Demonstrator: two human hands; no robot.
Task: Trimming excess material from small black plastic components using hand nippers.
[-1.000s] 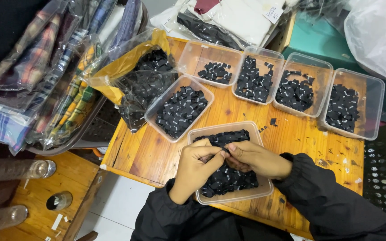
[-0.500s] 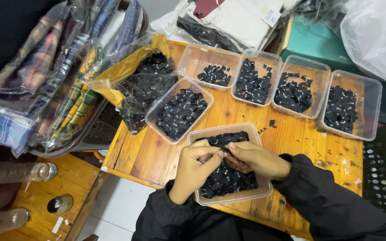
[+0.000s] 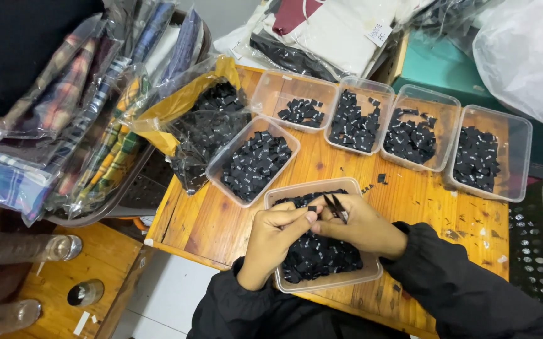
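Black woven labels fill the clear plastic tray point(image 3: 372, 274) at the near edge of the wooden table point(image 3: 208, 220). My left hand point(image 3: 276, 242) pinches one small black label point(image 3: 311, 208); my right hand point(image 3: 362, 226) grips small black snips point(image 3: 336, 207) over it. Trimming step, I judge; next calls for a clean cut beside my fingertips.

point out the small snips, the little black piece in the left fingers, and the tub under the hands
small snips point(image 3: 336, 208), head view, on the dark blades
little black piece point(image 3: 311, 208), head view, on its middle, at the left fingertips
clear plastic tub point(image 3: 296, 190), head view, on its far rim
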